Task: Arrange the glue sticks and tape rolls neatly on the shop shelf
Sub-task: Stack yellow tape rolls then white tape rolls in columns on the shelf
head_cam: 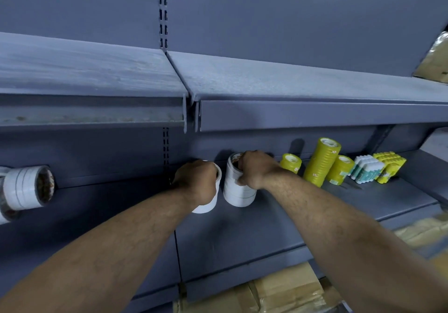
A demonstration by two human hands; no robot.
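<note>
The lower shelf (pixel 266 228) carries everything. Far to the left, well apart from the hands, a lying stack of white tape (pixel 26 188) rests on its side, its long axis running along the shelf and its open core facing right. To the right of the hands stand three upright piles of yellow tape: a short yellow stack (pixel 291 163), a tall yellow stack (pixel 321 162) and a middle yellow stack (pixel 339 169), close together. Beyond them sit a white-and-teal glue stick pack (pixel 366 169) and a yellow glue stick pack (pixel 390 167), side by side. The upper shelf (pixel 291 80) overhangs the lot, and cardboard boxes (pixel 278 295) lie below.

The yellow rolls carry small pale marks and the glue packs bear print, all too small to read.

The left hand (pixel 196 181) has its grip curled over the top of the left white tape stack (pixel 208 206). The right hand (pixel 254 169) grasps the right white tape stack (pixel 238 194), fingers at its top rim, thumb on its side. Both stacks stand upright near the back panel, cores pointing up, just beside each other.
</note>
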